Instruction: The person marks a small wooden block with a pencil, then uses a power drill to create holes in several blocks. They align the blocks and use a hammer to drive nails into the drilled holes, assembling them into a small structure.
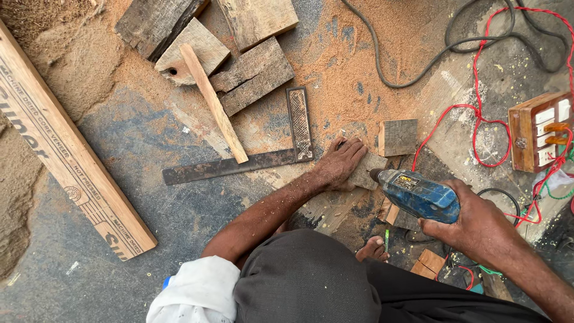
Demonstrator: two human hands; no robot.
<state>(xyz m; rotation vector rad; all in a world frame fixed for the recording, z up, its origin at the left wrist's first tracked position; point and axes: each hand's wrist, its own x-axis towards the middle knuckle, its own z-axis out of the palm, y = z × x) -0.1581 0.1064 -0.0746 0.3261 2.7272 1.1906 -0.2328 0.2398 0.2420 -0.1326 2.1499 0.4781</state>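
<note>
Sawdust lies thick over the dark floor [149, 155], with offcuts of old wood [251, 75] heaped at the far side, a printed board [66, 155] slanting along the left, and a steel try square [239, 164] lying flat near the middle. Near its blade, the left hand [342, 162] lies spread flat with fingers apart, pressing a small wooden block [366, 170] down against the floor. From the right, the right hand [475, 224] is closed around the grip of a blue electric drill [418, 194], whose nose points left and meets the block's right edge; whether the bit has entered cannot be told. For a clean hole, the drill is best held level and square to the block's face, the pressing fingers kept well clear of the bit's line, and the push kept steady rather than hard. A bare foot [373, 248] sits just near the work, and red wires [478, 119] run off to a wooden switch box [541, 131] at the right, so the cable should stay slack behind the tool.
</note>
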